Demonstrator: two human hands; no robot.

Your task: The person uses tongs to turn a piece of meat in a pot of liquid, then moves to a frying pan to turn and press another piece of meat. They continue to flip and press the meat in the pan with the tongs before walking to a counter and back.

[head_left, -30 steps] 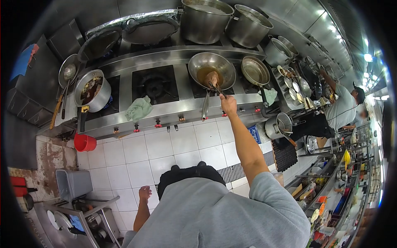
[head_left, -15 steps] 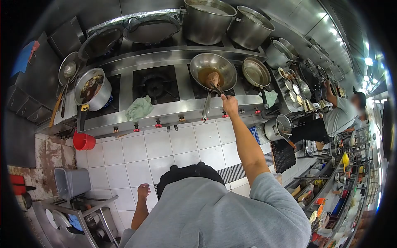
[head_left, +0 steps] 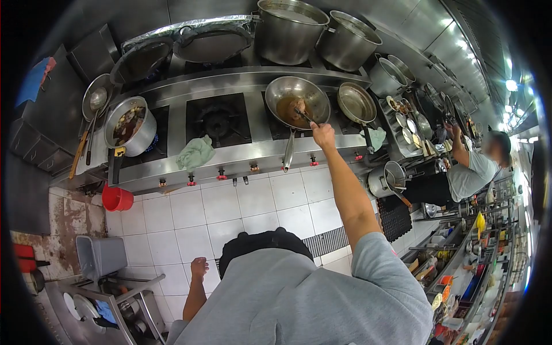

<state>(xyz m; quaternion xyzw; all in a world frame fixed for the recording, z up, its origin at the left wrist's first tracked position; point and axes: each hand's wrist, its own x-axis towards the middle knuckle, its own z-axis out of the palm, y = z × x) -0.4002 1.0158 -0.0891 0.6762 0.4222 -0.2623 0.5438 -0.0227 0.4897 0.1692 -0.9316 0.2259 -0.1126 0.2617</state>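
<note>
My right hand is closed around the handle of thin dark tongs, reaching over the stove. The tongs' tips are at a brown piece of meat in the steel frying pan, which holds brown liquid. The pan's metal handle points toward me, just left of my right hand, and is not held. My left hand hangs low at my side above the floor, fingers curled in, with nothing visible in it.
A pot of dark broth and a green cloth are left on the stove. Another pan stands right; tall stockpots stand behind. A red bucket is below. A co-worker works at the far right.
My right hand has shifted slightly right and nearer the pan's rim. The tongs now slant more to the left, and the meat sits lower in the liquid. My left hand stays put.
</note>
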